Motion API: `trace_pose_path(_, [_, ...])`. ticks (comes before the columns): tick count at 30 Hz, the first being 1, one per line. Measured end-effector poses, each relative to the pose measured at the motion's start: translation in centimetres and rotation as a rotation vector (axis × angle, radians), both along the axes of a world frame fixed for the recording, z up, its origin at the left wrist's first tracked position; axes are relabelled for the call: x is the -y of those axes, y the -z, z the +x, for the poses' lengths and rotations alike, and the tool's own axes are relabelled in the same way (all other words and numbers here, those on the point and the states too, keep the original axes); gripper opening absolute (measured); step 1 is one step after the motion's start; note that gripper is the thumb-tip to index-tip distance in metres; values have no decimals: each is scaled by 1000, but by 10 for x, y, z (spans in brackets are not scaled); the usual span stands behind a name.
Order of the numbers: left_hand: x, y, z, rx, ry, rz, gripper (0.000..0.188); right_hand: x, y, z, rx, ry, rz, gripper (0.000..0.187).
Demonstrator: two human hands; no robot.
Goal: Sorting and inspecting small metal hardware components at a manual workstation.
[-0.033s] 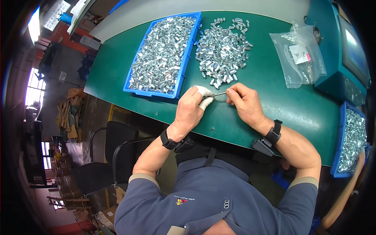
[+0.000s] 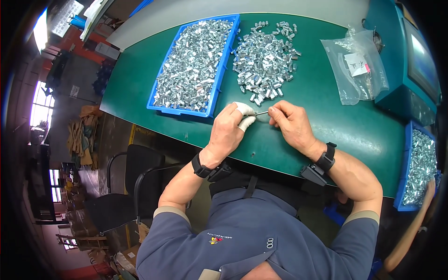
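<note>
My left hand (image 2: 226, 128), with white covers on its thumb and forefinger, pinches a small metal piece that the fingers mostly hide. A thin metal rod (image 2: 262, 112) is gripped between the thumb and fingers of my right hand (image 2: 294, 123), and its far end meets the left fingertips. Just beyond both hands lies a loose pile of small silver metal sleeves (image 2: 266, 63) on the green tabletop (image 2: 322, 121). To its left, a blue tray (image 2: 218, 88) is filled with similar silver sleeves (image 2: 191, 65).
A clear plastic bag (image 2: 347, 88) with a label lies at the right, beside a teal machine (image 2: 401, 60) with a screen. Another blue tray of metal parts (image 2: 420, 163) stands at the far right, with another person's hand (image 2: 428, 193) at it. A black chair (image 2: 140, 172) is at the left.
</note>
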State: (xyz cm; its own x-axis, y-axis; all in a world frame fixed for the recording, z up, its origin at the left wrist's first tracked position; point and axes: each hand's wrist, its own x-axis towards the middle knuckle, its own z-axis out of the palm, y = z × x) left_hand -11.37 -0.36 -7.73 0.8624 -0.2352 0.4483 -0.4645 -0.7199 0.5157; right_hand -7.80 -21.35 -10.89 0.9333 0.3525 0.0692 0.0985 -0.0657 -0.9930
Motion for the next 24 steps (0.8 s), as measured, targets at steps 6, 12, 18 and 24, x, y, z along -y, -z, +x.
trace_pose_path(6, [13, 4, 2, 36, 72, 30, 19, 1, -6, -3, -34, -38, -51, 32])
trace_pose_path(12, [12, 4, 3, 56, 67, 51, 19, -3, -6, -5, 44, -20, -96, 33])
trace_pose_path(18, [5, -14, 6, 105, 99, 129, 17, -4, -5, -10, 155, 95, -7, 27])
trace_pose_path(24, [-47, -36, 22, 182, -72, 269, 14, 2, -3, 2, 111, 182, 116, 23])
